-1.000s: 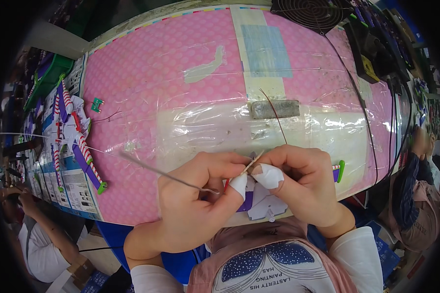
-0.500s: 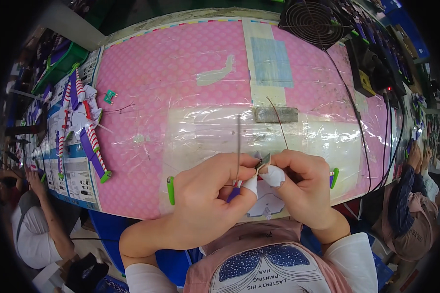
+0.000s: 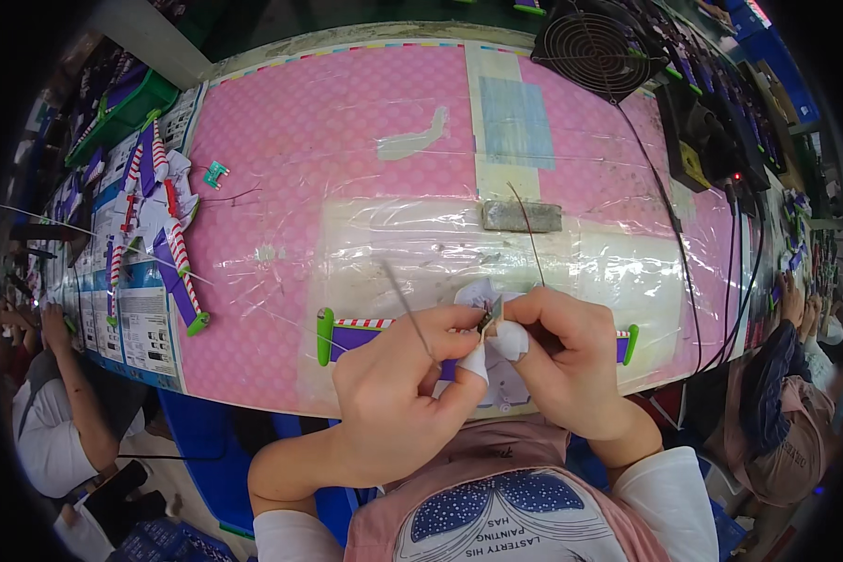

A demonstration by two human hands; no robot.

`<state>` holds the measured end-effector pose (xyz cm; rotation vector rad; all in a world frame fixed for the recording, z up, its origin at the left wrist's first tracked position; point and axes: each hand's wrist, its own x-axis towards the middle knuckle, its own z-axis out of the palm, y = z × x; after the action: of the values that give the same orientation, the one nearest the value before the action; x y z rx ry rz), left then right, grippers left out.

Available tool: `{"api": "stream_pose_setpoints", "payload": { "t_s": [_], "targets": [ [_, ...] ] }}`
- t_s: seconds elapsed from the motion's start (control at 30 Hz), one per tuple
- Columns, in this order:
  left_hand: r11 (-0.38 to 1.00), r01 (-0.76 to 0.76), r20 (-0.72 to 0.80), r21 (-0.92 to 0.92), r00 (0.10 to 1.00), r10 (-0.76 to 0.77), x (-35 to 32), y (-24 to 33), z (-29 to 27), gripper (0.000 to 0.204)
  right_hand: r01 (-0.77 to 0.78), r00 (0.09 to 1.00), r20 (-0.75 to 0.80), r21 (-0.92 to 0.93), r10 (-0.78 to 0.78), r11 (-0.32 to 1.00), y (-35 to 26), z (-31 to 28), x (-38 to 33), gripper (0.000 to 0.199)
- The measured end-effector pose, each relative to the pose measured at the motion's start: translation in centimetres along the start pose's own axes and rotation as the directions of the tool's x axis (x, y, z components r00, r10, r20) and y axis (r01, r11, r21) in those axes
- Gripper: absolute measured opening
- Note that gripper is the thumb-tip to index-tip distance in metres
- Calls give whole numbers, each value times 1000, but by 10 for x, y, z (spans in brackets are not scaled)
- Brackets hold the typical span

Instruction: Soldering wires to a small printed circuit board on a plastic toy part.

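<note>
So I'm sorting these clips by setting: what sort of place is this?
Most likely a toy assembly line. A long bench with a pink mat holds purple and green toy wing parts, a small fan stands at the far edge, and other seated workers sit close on both sides.

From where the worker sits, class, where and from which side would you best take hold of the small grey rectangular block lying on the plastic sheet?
Take the grey block across its two long edges, coming straight down from above. It lies flat and narrow on the plastic sheet, so those edges suit a pinch. A thin dark wire crosses near its right half, so grip left of centre.
</note>
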<state>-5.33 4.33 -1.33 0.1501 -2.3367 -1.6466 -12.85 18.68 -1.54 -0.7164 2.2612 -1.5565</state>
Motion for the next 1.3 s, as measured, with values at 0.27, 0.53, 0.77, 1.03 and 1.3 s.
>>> {"api": "stream_pose_setpoints", "payload": {
  "t_s": [0.27, 0.53, 0.77, 1.03, 1.3],
  "targets": [
    [929, -269, -81, 254, 951, 298, -3, -3, 8, 19, 139, 989, 48, -13, -138, 990, 0, -6, -1, 11],
    [712, -421, 13, 562, 865, 501, -2, -1, 10, 15, 53, 993, 92, 159, -68, 986, 5, -6, -3, 12],
    [974, 194, 135, 117, 969, -209, 24, 18, -15, 27, -1, 997, 83, 82, -6, 997, -3, -8, -2, 13],
    [628, -509, 219, 589, 848, 482, 16, 9, -3, 20, -342, 938, 192, 369, 289, 864, -10, -6, 10, 25],
    [981, 183, 175, 68, 966, -192, 47, 15, -7, 9, 32, 995, -67, -455, -70, 890, 32, -41, 18, 24]
  ]
}}
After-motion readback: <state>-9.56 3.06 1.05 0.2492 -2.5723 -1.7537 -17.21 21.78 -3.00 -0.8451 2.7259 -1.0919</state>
